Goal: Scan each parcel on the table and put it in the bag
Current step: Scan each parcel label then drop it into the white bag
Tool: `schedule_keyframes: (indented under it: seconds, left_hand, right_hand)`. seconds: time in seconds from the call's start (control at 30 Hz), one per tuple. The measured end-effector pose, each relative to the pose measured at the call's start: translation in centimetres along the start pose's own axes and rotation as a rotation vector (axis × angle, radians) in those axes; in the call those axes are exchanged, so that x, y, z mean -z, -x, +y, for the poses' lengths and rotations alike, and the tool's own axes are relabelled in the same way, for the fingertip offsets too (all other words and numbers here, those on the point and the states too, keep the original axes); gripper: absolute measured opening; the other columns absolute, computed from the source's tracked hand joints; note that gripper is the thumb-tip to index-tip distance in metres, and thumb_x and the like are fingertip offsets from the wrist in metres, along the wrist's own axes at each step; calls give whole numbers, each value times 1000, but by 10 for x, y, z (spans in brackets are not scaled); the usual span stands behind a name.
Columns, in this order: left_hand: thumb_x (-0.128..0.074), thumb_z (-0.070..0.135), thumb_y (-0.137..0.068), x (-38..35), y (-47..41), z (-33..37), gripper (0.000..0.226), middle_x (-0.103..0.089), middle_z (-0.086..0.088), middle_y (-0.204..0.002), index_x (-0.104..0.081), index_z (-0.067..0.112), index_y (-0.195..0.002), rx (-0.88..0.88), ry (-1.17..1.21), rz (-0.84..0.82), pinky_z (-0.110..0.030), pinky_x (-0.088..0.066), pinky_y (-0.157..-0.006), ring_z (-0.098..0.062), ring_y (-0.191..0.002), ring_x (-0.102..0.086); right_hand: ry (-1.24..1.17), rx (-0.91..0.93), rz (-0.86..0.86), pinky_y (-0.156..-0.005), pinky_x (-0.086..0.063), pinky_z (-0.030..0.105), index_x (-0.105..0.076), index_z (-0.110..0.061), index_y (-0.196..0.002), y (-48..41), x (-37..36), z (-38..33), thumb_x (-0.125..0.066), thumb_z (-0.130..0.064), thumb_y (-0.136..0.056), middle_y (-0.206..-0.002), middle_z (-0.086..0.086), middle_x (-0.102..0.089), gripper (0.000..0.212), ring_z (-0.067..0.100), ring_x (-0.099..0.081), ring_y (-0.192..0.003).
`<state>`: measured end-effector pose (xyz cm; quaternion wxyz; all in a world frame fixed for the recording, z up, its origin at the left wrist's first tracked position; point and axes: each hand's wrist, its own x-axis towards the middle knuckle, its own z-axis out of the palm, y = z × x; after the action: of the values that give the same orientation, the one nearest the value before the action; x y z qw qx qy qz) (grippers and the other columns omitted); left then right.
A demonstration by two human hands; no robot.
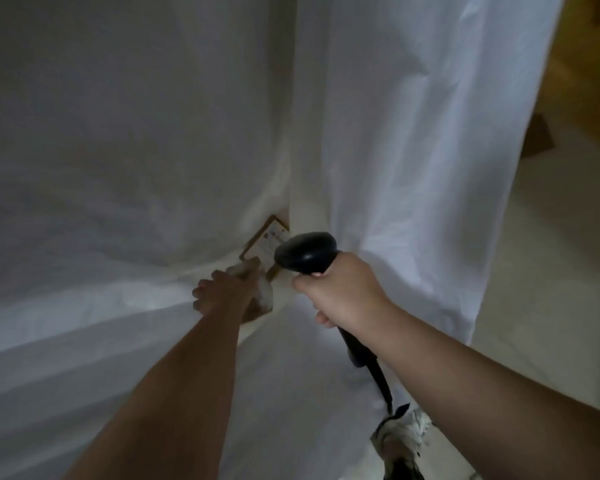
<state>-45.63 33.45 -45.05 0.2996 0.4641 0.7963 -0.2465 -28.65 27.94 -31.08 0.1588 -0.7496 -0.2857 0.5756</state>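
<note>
A large white bag (413,133) fills most of the head view, its cloth bunched around a narrow opening at the middle. Down in that opening lies a brown cardboard parcel (267,237) with a white label. My left hand (222,292) reaches into the opening and grips a small pale parcel (262,294), right beside the cardboard one. My right hand (340,289) grips the handle of a black barcode scanner (305,251), whose head hangs over the opening just right of the cardboard parcel. The scanner's cable trails down past my wrist.
A pale floor (551,289) shows to the right of the bag. A brown cardboard box (537,136) stands at the right edge beyond the cloth. A shoe (399,441) is at the bottom, close to the scanner cable.
</note>
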Motion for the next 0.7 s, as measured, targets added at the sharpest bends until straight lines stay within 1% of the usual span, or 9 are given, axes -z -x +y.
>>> schedule_keyframes:
  seconds: [0.1,0.17,0.23,0.33,0.4,0.47,0.53,0.63,0.7]
  left_hand:
    - [-45,69,-87,11,11,4,84,-39,-21,-138,-36,3,-138,-21,-32,15,-43,-38,-99,-36,-127,-38]
    - [-45,66,-89,24,23,8,81,-40,-20,-137,-36,1,-137,-24,-27,0,-42,-38,-98,-35,-126,-39]
    - [-43,61,-92,40,43,14,75,-42,-20,-136,-38,0,-135,-26,-2,-19,-39,-38,-98,-34,-125,-41]
    - [-45,51,-95,66,82,20,61,-49,-17,-132,-45,2,-131,-49,85,-10,-37,-39,-97,-32,-122,-46]
    - [-47,52,-94,85,113,22,61,-51,-16,-131,-46,4,-132,-90,161,-23,-37,-40,-98,-32,-122,-48]
    - [-49,50,-93,106,148,23,62,-51,-16,-134,-43,6,-136,-200,239,-62,-37,-40,-99,-34,-123,-49]
    - [-53,44,-94,127,185,22,55,-56,-15,-131,-44,8,-135,-344,302,-60,-34,-42,-95,-33,-119,-52]
    - [-56,36,-93,161,242,17,41,-62,-13,-115,-54,8,-123,-546,293,26,-33,-45,-86,-33,-107,-58]
    - [-56,36,-88,181,278,16,45,-59,-14,-116,-55,9,-124,-663,283,74,-35,-45,-90,-33,-109,-56]
  right_hand:
    - [21,12,6,-75,-59,47,-62,-16,-86,6,1,-1,-67,-29,-79,-76,8,-68,15,28,-69,-75]
    - [41,25,10,-75,-59,42,-60,-18,-84,18,5,-7,-67,-34,-79,-76,5,-66,18,28,-69,-77]
    - [81,55,17,-72,-55,35,-61,-19,-91,36,12,-17,-68,-39,-79,-84,4,-68,24,27,-68,-83]
    - [107,92,37,-75,-53,36,-62,-19,-102,67,26,-35,-68,-38,-81,-92,3,-68,29,24,-65,-87]
    - [125,107,71,-77,-55,36,-62,-19,-105,88,40,-47,-68,-34,-82,-94,2,-68,28,23,-64,-88]
    - [117,119,127,-77,-55,35,-62,-19,-108,109,56,-56,-69,-32,-82,-93,1,-68,30,22,-64,-89]
    - [94,122,186,-73,-53,31,-60,-19,-108,131,74,-63,-70,-32,-82,-90,0,-66,31,22,-64,-88]
    - [26,131,240,-58,-42,24,-60,-19,-102,167,98,-66,-72,-31,-83,-82,-1,-62,26,20,-62,-82]
    - [-37,150,277,-58,-42,23,-60,-20,-94,192,112,-64,-74,-26,-82,-77,-2,-62,19,20,-62,-80]
